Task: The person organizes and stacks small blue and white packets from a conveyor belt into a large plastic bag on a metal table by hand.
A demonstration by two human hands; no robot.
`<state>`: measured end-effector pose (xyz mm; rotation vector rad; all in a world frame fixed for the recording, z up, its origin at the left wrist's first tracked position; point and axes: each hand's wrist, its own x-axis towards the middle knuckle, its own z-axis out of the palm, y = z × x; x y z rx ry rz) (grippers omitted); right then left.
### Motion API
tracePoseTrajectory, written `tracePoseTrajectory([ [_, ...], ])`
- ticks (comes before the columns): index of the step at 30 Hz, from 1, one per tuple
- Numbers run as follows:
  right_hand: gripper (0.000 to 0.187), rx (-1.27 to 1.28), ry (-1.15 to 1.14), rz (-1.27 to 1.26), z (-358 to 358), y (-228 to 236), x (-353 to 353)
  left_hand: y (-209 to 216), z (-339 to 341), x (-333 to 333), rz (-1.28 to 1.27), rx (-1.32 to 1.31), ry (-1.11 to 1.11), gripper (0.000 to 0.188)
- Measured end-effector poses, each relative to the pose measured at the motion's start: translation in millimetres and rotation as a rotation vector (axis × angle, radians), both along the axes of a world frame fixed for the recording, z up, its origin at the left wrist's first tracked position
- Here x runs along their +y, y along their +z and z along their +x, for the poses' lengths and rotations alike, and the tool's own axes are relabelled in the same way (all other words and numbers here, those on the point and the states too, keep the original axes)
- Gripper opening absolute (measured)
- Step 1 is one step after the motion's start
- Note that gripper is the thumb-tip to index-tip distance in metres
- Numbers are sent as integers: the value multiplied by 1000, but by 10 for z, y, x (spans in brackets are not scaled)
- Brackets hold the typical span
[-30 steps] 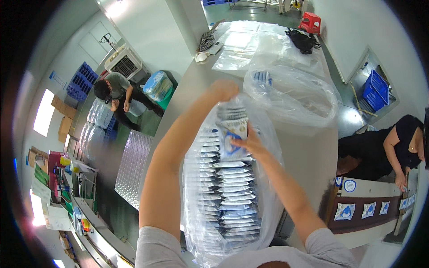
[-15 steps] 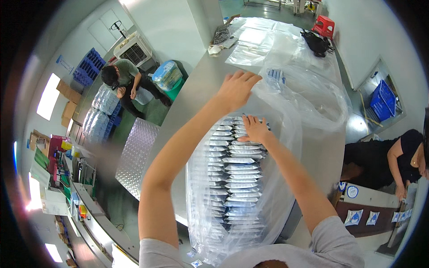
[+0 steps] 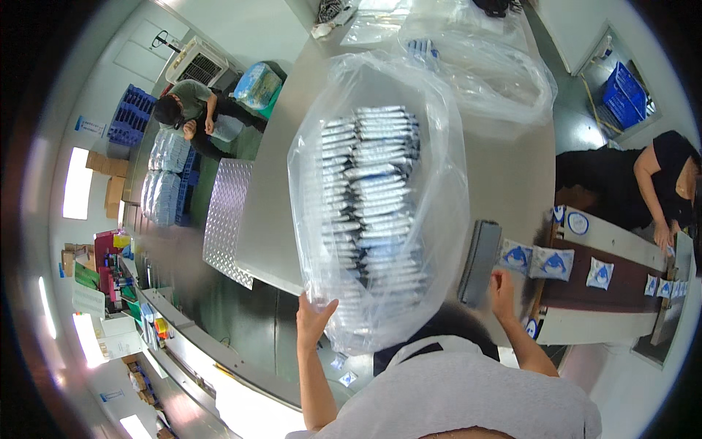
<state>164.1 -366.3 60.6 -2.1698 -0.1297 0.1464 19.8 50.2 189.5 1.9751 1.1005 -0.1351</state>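
A large clear plastic bag [image 3: 446,168] lies on the metal table with stacked rows of small white and blue packets [image 3: 380,208] inside. At the bag's near left corner is my left hand [image 3: 313,322], thumb and fingers apart against the film. My right hand [image 3: 503,296] is low on the right, beside the near end of a dark grey block [image 3: 480,263]. Its fingers look bent, but their grip is unclear. Just beyond it, two loose packets [image 3: 537,261] lie where the table meets a brown conveyor belt.
Another clear bag [image 3: 504,80] lies at the far right of the table [image 3: 274,219]. Further packets ride the conveyor [image 3: 578,293], where a person in black [image 3: 651,175] works. A seated person [image 3: 197,110] is at left, beyond a textured metal plate [image 3: 228,219].
Both hands have left the far end of the packet rows and come back toward me, left to the bag's near corner, right to the grey block. The view has turned nearer.
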Motion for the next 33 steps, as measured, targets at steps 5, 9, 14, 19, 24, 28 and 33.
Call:
tracePoseTrajectory([
  [5, 15, -25, 132, 122, -307, 669, 394, 503, -171, -89, -155, -397, 447, 12],
  [9, 30, -502, 599, 315, -159, 1529, 1253, 1095, -84, -21, -226, -572, 365, 29],
  [14, 64, -649, 925, 26, -328, 1690, 2048, 782, -304, 383, -231, -571, 457, 24],
  [19, 70, 206, 1352, -307, -432, 1881, 1604, 655, -350, 266, -79, -572, 195, 33],
  [24, 45, -481, 691, 222, -298, 1284, 573, 1410, 148, -898, 1150, -724, -93, 38],
  [28, 28, -159, 435, 45, -198, 736, -424, 1276, 595, -2211, 233, -819, -580, 24],
  [33, 34, -8, 559, -408, 152, 588, -1553, -66, 876, -2826, -163, -402, -1079, 33],
])
